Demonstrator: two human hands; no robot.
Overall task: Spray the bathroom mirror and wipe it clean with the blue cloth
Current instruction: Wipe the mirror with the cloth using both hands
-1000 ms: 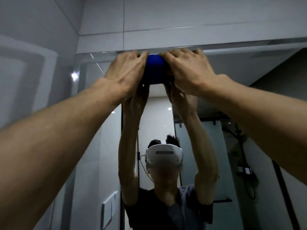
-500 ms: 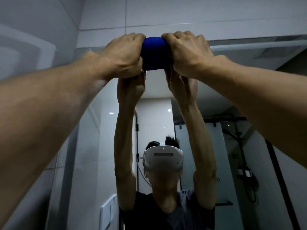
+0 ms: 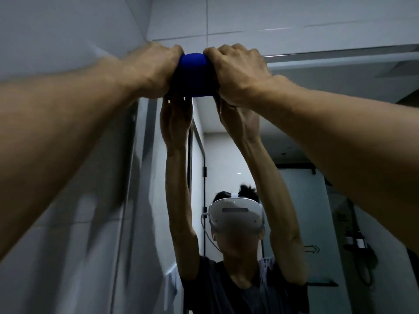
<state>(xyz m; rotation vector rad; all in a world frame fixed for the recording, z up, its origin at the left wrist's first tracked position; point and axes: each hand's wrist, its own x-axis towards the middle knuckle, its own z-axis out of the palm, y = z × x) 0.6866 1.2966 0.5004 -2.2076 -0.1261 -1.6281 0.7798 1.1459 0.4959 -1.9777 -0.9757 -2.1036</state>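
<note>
Both arms raised, outstretched; left hand (image 3: pixel 156 66) and right hand (image 3: pixel 238 71), fingers curled, grip blue cloth (image 3: pixel 193 75) between them at top edge of mirror (image 3: pixel 317 137); no legible writing.

A solid royal-blue cloth (image 3: pixel 192 74), unpatterned, is seen against pale grey-white wall tiles (image 3: pixel 249 17) crossed by thin grout lines. A white headset (image 3: pixel 237 215) with a dark strip across its front and a dark grey T-shirt (image 3: pixel 229 293) are reflected in the mirror (image 3: pixel 317 105). Black shower fittings (image 3: pixel 360 245) are shown at the right of the reflection.
</note>
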